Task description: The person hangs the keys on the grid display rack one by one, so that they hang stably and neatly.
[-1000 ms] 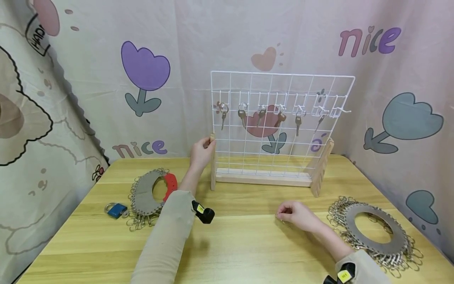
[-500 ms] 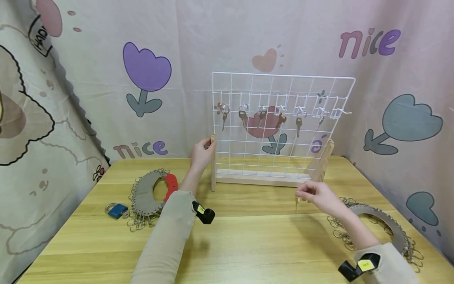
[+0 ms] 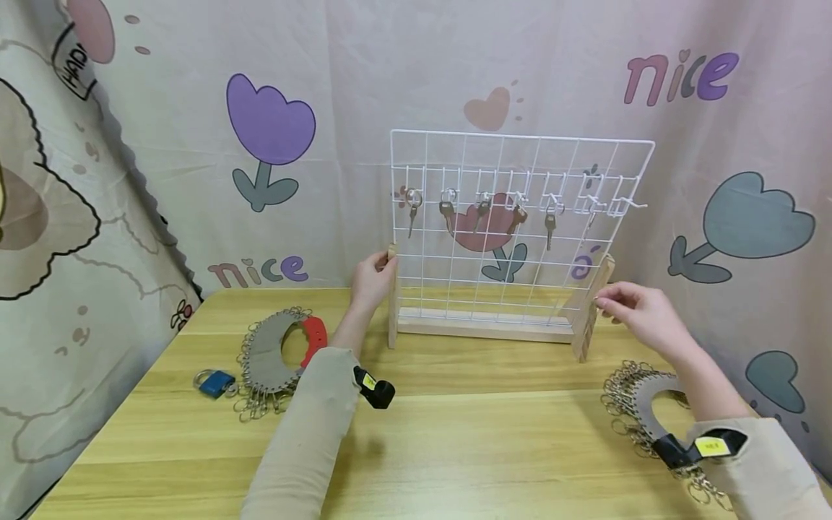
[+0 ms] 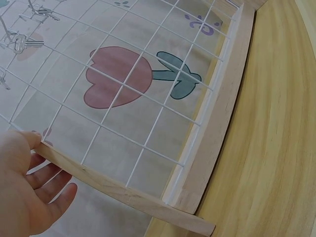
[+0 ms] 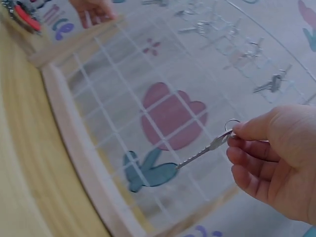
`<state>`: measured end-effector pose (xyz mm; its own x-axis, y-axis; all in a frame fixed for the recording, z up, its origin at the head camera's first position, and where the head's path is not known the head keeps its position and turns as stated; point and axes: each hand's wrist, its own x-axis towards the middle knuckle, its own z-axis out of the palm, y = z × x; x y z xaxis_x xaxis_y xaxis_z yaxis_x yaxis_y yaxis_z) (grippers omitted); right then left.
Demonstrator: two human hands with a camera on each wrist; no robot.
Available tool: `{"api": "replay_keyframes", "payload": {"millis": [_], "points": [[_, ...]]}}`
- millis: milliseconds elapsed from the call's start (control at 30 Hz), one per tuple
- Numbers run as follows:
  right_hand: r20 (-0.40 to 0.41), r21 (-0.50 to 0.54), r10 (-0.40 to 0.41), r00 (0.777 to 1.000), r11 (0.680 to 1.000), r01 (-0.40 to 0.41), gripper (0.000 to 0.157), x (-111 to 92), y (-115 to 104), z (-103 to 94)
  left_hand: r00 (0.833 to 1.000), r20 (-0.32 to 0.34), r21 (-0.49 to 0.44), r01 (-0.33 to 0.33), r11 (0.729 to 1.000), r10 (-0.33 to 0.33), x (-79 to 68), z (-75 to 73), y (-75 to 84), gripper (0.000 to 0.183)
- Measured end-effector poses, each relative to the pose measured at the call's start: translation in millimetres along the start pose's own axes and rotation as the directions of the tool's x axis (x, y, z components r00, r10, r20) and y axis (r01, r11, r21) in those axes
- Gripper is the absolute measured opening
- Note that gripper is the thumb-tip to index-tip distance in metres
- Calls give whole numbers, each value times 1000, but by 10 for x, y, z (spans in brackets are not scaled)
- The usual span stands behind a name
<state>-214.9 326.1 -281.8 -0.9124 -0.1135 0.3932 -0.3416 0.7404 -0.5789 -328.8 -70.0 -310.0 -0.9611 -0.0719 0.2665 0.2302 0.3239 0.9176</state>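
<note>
A white wire grid rack [image 3: 520, 136] stands on wooden feet at the back of the table, with several keys [image 3: 550, 230] hanging from its row of hooks. At its left end my left hand [image 3: 373, 280] grips the top of the wooden upright [image 4: 123, 192], thumb on the near side and fingers behind. My right hand [image 3: 643, 314] is in front of the right upright [image 3: 588, 318]. Between thumb and forefinger it pinches a silver key [image 5: 212, 146] near its ring [image 5: 232, 123], the toothed blade pointing away from the fingers. The rightmost hook [image 3: 627, 204] carries no key.
On the left lies a grey ring-shaped plate [image 3: 263, 357] with key rings along its edge and a red section [image 3: 316, 334]. Beside it is a blue padlock [image 3: 217, 383]. A second plate [image 3: 643, 408] of rings lies under the right forearm. A printed curtain [image 3: 351, 94] hangs behind.
My right hand has risen from the tabletop and moved right and forward toward the rack's right end, carrying the key. The left hand stays on the upright.
</note>
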Motion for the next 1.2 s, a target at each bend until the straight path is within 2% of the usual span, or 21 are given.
{"api": "replay_keyframes", "payload": {"millis": [200,267,400,733,967,1200], "points": [[-98,-26,68,993,997,-71,27,71,26,-239,1000,0,-5,-9,1000,9,2,0,-1,40],[-120,-22,105,987,994,-108,30,97,27,-300,1000,0,-5,-5,1000,5,-4,-1,-2,40],[-154,-37,129,980,990,-136,33,154,-8,-401,1000,2,-7,0,1000,0,-14,-3,-3,40],[-209,-7,124,970,992,-128,35,336,-156,-623,1000,-6,-3,-22,1000,22,-1,3,-16,39],[-261,51,105,960,994,-95,31,434,-231,-708,1000,-9,-4,-16,1000,16,5,6,-16,41],[-289,53,123,949,992,-112,33,501,-295,-765,1000,-1,-10,-6,1000,6,8,10,-21,41]]}}
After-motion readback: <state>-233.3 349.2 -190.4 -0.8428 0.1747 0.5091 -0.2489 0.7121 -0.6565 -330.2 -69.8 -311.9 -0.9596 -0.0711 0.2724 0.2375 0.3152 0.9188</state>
